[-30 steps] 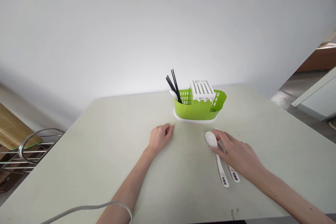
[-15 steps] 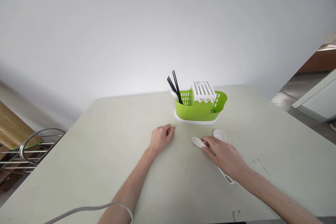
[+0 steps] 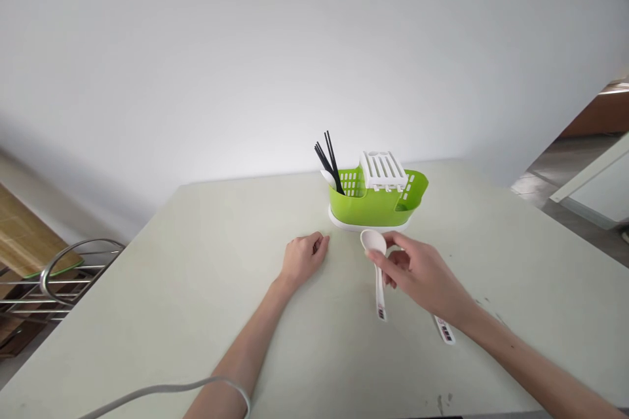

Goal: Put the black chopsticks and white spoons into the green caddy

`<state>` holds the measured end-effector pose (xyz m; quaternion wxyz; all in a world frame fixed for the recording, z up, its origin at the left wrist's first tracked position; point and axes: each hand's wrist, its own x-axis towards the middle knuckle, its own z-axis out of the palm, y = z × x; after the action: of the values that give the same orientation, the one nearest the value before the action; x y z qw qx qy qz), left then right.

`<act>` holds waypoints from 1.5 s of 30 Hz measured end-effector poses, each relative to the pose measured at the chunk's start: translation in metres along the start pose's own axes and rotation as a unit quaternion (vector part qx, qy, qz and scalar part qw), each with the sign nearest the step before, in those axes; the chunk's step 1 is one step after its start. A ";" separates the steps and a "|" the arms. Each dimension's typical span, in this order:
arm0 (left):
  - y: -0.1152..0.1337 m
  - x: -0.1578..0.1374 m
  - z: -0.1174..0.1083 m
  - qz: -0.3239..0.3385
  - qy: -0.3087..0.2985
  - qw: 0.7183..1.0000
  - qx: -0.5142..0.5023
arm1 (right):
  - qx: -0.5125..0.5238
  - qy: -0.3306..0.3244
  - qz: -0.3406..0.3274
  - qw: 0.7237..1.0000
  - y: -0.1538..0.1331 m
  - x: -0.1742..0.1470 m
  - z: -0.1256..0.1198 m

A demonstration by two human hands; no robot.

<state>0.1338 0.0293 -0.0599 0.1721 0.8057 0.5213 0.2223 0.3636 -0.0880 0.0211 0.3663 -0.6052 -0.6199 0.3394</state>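
My right hand pinches a white spoon just below its bowl, the handle hanging down toward me. Under my right wrist lies a second white spoon; only its printed handle end shows, the rest hidden by the hand. My left hand rests on the table with its fingers curled in, and I see nothing in it. Beyond both hands stands a green utensil basket on a white base, with a white slotted rack across it. Black chopsticks and another white spoon lean in its left compartment.
The pale table meets a white wall at the back. A grey cable crosses my left forearm. At the far left, beside the table, are a metal rack and a wooden board.
My right hand has lifted one spoon off the table and turned it, so its bowl now points up and its handle down. My left hand stays in place.
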 end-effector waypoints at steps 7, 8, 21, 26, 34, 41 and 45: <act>0.000 0.000 0.000 -0.001 0.001 1.000 -0.005 | 0.037 0.174 -0.153 0.972 -0.043 0.026 -0.018; 0.000 0.000 0.000 -0.002 0.001 1.000 -0.006 | 0.014 0.201 -0.177 0.963 -0.047 0.031 -0.020; -0.003 0.000 0.002 0.002 -0.002 1.000 -0.010 | -0.311 0.242 -0.251 0.884 -0.049 0.103 -0.004; -0.004 0.000 0.003 0.002 0.002 1.000 -0.009 | -0.413 0.190 -0.157 0.877 -0.048 0.112 0.014; -0.004 0.000 0.005 0.002 0.006 1.000 -0.005 | -0.473 0.131 -0.102 0.865 -0.056 0.117 0.026; -0.005 0.001 0.005 0.006 0.004 1.000 -0.008 | -0.493 0.085 -0.081 0.862 -0.063 0.118 0.028; -0.006 0.001 0.005 0.011 0.007 1.000 -0.010 | -0.481 0.056 -0.079 0.871 -0.064 0.120 0.034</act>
<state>0.1324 0.0322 -0.0674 0.1742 0.8078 0.5116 0.2352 0.3019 0.0300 0.0643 0.0896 -0.6735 -0.7308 -0.0655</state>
